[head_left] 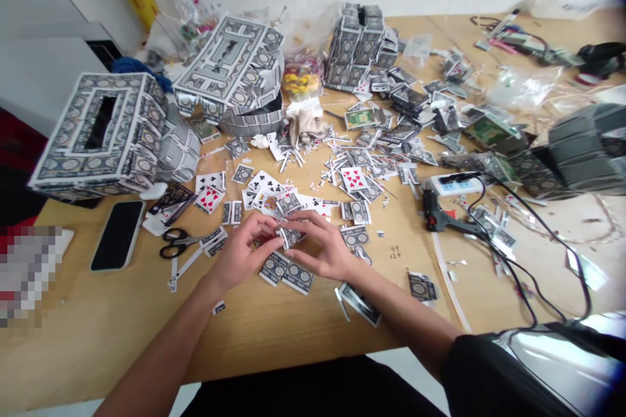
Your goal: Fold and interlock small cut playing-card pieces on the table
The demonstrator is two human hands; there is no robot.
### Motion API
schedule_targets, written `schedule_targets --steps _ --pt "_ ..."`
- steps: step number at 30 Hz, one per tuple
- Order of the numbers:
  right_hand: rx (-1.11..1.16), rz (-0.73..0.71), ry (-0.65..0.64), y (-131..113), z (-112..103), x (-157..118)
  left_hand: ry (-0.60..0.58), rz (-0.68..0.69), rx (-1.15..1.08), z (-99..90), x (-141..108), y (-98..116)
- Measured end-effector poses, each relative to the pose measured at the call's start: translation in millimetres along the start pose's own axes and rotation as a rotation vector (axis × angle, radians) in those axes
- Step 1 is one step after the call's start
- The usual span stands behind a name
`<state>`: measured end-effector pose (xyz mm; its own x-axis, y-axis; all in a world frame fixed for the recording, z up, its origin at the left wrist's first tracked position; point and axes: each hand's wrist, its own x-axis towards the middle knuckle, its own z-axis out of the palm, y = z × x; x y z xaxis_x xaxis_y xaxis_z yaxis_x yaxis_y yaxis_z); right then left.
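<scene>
Between both hands, just above the middle of the table, is a small folded card piece (290, 238) with a grey patterned back. My left hand (247, 249) pinches its left side with thumb and fingers. On the right side, my right hand (325, 246) holds it, thumb below and fingers over the top. Face-up playing cards (264, 186) lie just behind the hands, partly covered by them. Patterned card pieces (298, 278) rest on the wood in front of the fingers. Black-handled scissors (180, 242) lie to the left of my left hand.
A phone (118, 236) and a card-covered box (100, 133) are at the left. More card structures (355, 45) stand behind, with scattered cards and scraps (405, 101). A glue gun (447, 218), a power strip (452, 184) and black cables (538, 228) are on the right.
</scene>
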<state>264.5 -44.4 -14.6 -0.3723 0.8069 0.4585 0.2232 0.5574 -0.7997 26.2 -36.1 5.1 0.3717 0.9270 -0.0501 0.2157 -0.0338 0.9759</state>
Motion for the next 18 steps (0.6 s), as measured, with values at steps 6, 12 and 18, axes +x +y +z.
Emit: schedule_targets --steps 6,12,18 --pt "-0.031 -0.009 -0.014 1.6 -0.2 -1.5 -0.073 0.069 0.284 -5.5 2.2 5.0" --pt "-0.026 0.024 -0.022 2.2 0.3 -3.0 -0.087 0.126 0.348 -5.0 1.9 7.7" --pt "-0.026 0.015 -0.035 1.3 -0.7 -2.5 -0.088 0.121 0.335 -4.5 2.5 7.5"
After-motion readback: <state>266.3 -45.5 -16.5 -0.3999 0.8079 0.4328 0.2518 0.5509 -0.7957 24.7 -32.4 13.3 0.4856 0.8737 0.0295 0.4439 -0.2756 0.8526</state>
